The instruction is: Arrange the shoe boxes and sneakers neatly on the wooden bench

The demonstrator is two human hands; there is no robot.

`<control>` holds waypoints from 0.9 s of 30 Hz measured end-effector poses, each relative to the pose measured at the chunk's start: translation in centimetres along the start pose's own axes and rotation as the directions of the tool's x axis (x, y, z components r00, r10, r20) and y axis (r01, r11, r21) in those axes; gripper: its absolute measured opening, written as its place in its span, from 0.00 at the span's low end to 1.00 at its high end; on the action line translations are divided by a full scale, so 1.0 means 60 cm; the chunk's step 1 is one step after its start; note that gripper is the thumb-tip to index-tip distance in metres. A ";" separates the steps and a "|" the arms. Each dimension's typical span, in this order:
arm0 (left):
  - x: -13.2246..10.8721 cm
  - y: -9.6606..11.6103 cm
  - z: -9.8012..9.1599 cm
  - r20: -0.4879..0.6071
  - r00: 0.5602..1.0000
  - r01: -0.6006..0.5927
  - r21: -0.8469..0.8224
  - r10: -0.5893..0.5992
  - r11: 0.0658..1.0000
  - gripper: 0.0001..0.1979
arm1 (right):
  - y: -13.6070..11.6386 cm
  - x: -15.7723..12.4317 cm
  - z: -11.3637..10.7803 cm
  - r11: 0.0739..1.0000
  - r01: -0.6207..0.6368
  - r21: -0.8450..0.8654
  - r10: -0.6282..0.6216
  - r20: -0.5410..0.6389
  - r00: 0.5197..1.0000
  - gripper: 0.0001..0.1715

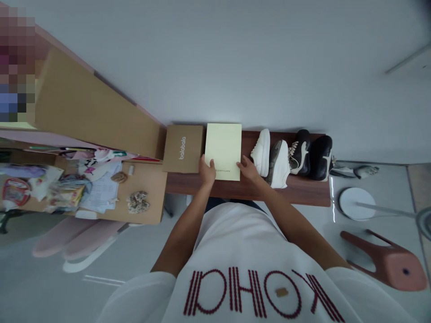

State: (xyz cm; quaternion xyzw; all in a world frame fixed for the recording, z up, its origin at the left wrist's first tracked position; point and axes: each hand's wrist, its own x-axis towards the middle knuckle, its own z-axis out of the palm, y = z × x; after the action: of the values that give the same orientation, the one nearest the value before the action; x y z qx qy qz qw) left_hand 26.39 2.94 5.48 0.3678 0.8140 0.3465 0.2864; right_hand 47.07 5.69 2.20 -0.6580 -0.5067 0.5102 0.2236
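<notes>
A pale yellow shoebox (223, 150) with small lettering near its front edge rests on the brown wooden shelf top (242, 192). My left hand (207, 170) grips its left side, thumb over the lid. From the opposite side, my right hand (248, 168) holds the right edge near the front corner. Just left of it stands a brown shoebox (183, 149) marked "balabala". To the right of my right hand are white sneakers (261, 152), a grey-and-white shoe (280, 163) and black-and-white shoes (299, 152).
A cluttered desk (156, 197) with papers, bags and a scrunchie (138, 202) is on the left, below a cardboard-coloured panel (97, 116). A pink stool (393, 264) and a round white fan base (357, 203) stand on the floor at right. Behind the shelf is a wall (256, 63).
</notes>
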 end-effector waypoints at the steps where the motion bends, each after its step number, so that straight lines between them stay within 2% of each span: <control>1: -0.007 0.011 0.005 -0.007 0.999 -0.051 -0.015 0.051 0.999 0.25 | 0.000 -0.003 -0.011 1.000 -0.014 0.022 0.015 -0.036 0.999 0.42; 3: -0.022 0.036 0.020 0.035 0.993 -0.114 -0.085 0.117 0.990 0.26 | 0.003 -0.010 -0.039 0.996 -0.005 0.093 0.013 -0.087 0.996 0.42; 5: -0.040 0.062 0.042 0.136 0.979 -0.125 -0.172 0.149 0.977 0.26 | 0.010 -0.019 -0.072 0.987 0.034 0.156 -0.012 -0.140 0.990 0.41; 8: -0.071 0.094 0.081 0.290 0.938 -0.120 -0.235 0.187 0.965 0.27 | 0.026 -0.032 -0.124 0.975 0.080 0.208 -0.029 -0.238 0.971 0.41; 11: -0.099 0.110 0.126 0.387 0.891 -0.148 -0.246 0.237 0.958 0.27 | 0.045 -0.043 -0.171 0.971 0.097 0.219 -0.021 -0.322 0.946 0.39; 16: -0.124 0.105 0.197 0.504 0.828 -0.173 -0.187 0.246 0.967 0.28 | 0.091 -0.061 -0.228 0.973 0.041 0.229 0.051 -0.381 0.923 0.38; 20: -0.130 0.090 0.234 0.511 0.845 -0.155 -0.054 0.160 0.986 0.30 | 0.140 -0.076 -0.255 0.979 -0.048 0.198 0.124 -0.393 0.911 0.33; 24: -0.132 0.076 0.257 0.525 0.850 -0.073 0.065 0.028 0.995 0.33 | 0.188 -0.086 -0.268 0.976 -0.178 0.127 0.213 -0.362 0.907 0.30; 27: -0.131 0.072 0.268 0.555 0.831 -0.039 0.122 -0.036 0.992 0.32 | 0.213 -0.088 -0.270 0.978 -0.207 0.011 0.203 -0.253 0.946 0.29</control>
State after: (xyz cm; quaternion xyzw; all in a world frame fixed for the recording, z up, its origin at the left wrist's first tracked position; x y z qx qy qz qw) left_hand 44.14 4.48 0.88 0.4711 0.7158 0.1718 0.4860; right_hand 67.39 -0.38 0.36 -0.7686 -0.4069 0.4386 0.2267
